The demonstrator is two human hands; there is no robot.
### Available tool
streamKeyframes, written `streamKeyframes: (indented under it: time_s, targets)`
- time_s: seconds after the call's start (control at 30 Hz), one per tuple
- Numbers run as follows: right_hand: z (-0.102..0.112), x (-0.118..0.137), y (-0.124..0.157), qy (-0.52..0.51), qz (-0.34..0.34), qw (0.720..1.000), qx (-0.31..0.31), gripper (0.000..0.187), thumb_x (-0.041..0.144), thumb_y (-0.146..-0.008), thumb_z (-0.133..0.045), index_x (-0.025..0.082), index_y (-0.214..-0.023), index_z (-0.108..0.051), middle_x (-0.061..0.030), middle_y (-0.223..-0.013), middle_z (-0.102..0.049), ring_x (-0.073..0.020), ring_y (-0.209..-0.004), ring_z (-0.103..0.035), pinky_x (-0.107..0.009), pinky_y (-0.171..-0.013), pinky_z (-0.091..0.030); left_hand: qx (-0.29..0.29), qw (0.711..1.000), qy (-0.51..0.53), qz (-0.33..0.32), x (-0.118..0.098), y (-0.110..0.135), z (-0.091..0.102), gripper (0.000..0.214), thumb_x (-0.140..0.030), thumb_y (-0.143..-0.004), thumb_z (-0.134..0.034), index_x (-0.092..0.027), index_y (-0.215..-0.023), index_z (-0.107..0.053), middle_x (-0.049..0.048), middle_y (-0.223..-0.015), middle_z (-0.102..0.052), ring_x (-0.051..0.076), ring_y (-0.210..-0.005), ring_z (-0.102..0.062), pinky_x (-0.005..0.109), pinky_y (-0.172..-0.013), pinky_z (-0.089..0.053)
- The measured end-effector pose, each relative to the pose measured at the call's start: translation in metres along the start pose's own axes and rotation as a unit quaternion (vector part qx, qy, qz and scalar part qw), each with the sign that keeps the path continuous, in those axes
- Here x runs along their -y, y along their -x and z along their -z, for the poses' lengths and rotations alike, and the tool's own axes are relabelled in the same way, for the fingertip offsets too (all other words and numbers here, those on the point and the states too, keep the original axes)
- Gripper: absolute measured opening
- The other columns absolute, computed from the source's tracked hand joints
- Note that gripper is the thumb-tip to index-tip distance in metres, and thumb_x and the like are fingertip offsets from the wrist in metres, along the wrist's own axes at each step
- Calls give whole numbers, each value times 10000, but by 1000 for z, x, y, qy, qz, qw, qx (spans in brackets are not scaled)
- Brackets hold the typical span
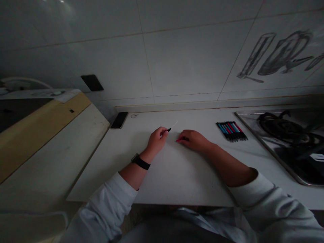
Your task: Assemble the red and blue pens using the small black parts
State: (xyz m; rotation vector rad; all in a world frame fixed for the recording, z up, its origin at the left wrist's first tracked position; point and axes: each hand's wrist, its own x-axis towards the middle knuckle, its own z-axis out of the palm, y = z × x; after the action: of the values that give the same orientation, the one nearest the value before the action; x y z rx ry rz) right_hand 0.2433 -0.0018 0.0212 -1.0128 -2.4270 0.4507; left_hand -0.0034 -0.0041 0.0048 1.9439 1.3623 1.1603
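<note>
My left hand (157,140), with a black band on its wrist, pinches a short black pen part (169,129) above the white counter. A thin pale refill (174,124) sticks out of this part, up and to the right. Beside it, my right hand (193,140) rests low over the counter with its fingers closed on a red pen part (178,139). Only the red end shows; the fingers hide the rest. Further right lies a row of several pens (231,131) with black ends and blue, red and pale barrels, apart from both hands.
A dark phone (119,120) lies at the counter's back left, near a small thin loop (134,115). At right a gas stove (263,135) with a metal rim is set into the counter. A large pale panel (63,145) borders the left side. The tiled wall (187,64) stands behind.
</note>
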Motion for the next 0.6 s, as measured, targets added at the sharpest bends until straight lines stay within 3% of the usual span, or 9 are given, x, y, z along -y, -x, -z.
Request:
streamKeyframes:
  time_s: [0.13, 0.2, 0.6]
  targets:
    - [1, -4, -2, -17, -81, 985, -148, 207, 335, -982, -574, 216, -1018, -739, -82, -992, -752, -213, -868, -686, -335, -792, -534, 14, 1000, -6, -18, 0, 1, 0, 92, -258, -969, -600, -212, -1023, -658, 48, -1033, -740, 178, -934, -690, 329, -887, -540]
    - [2, -6, -2, -18, -102, 976, -194, 211, 347, -982, -574, 212, -1024, -731, -87, -995, -751, -221, -878, -690, -336, -776, -543, 17, 999, -12, -27, -2, 1, 0, 80, -236, -963, -606, -208, -1013, -662, 45, -1015, -739, 175, -924, -687, 329, -891, -540]
    - [6, -5, -1, 42, -50, 975, -212, 234, 361, -1016, -563, 216, -1011, -746, -88, -983, -751, -232, -899, -674, -366, -835, -512, 15, 999, -41, -32, -7, 1, 3, 98, -148, -908, -672, -191, -996, -676, 46, -996, -721, 173, -909, -666, 334, -877, -534]
